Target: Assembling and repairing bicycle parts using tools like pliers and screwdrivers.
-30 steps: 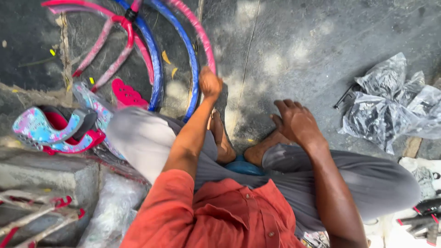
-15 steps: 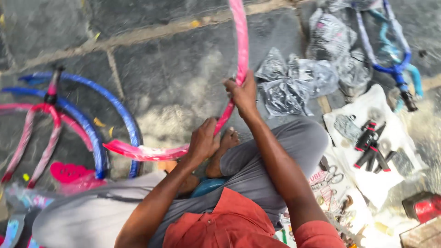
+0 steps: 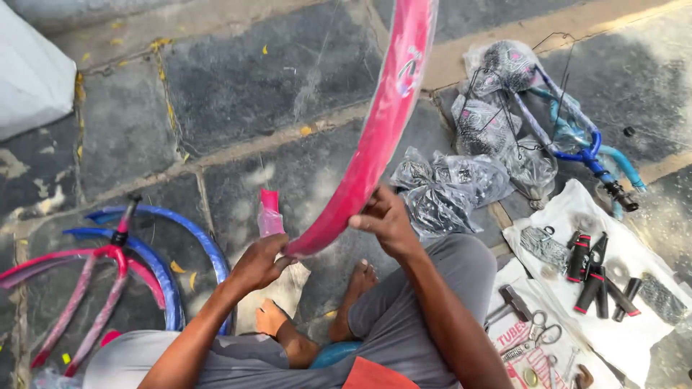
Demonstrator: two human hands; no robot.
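Dark stone paving (image 3: 238, 79) lies under a seated person holding a pink mudguard (image 3: 375, 137), still in clear wrap, above the bare feet. Left hand (image 3: 258, 263) has its fingers closed round the mudguard's lower end; right hand (image 3: 386, 220) pinches its edge just above. Blue mudguards (image 3: 169, 252) lie left of it, bagged parts (image 3: 450, 184) right. Slick wrap could let the long curved piece slip or swing, scuffing on the stone.
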